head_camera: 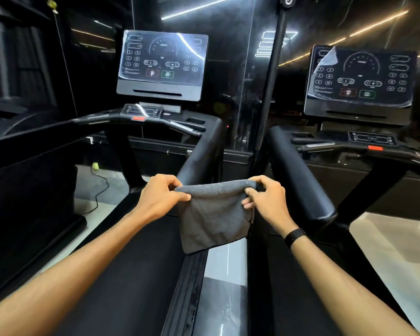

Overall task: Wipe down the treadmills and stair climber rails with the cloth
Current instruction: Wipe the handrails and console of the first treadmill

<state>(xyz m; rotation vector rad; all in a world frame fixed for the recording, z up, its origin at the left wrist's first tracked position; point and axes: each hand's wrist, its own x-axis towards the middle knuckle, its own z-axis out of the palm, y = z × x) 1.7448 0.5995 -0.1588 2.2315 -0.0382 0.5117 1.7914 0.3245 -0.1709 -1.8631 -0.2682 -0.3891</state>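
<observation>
In the centre of the frame a grey cloth (214, 214) hangs between two hands; it is folded, with a soft towel texture, a rolled top edge and a darker hem along the bottom. The left hand (160, 195) pinches the upper left corner between thumb and fingers, and the right hand (264, 200) has its grip clamped on the upper right corner, fingers curled around the fold. A black band (295, 236) sits on the right wrist. The cloth hangs in front of the gap between two treadmills: the padded side rail (199, 154) of the left machine is behind it, and the thick rail (298, 175) of the right machine is just beside the right hand. The left console (162, 64) and the right console (360, 78) carry shiny protective film; on the right one a corner peels away. The symbols on both screens are too blurred to read, and no brand name is legible. The right console is cut at the frame edge.
</observation>
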